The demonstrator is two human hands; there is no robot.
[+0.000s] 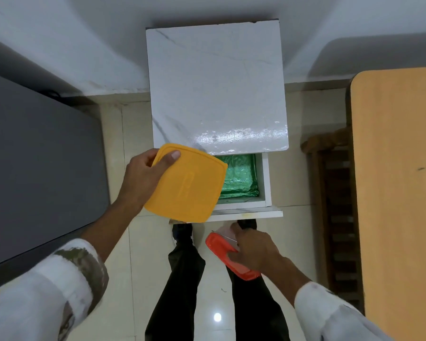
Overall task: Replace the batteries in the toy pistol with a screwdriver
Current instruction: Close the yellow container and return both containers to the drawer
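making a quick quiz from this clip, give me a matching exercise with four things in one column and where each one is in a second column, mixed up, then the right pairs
Things:
1. yellow lid
2. red-lidded container
3. green bag
4. white tabletop

Places:
A. inside the open drawer
B. gripped by the left hand
C. directly above the drawer
D. gripped by the right hand

Pairs: 1-B, 2-D, 3-A, 4-C

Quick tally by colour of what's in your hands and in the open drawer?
Yellow: 1, the lid in the left hand
Red: 1, the container in the right hand
Green: 1, the bag in the drawer
Total: 3
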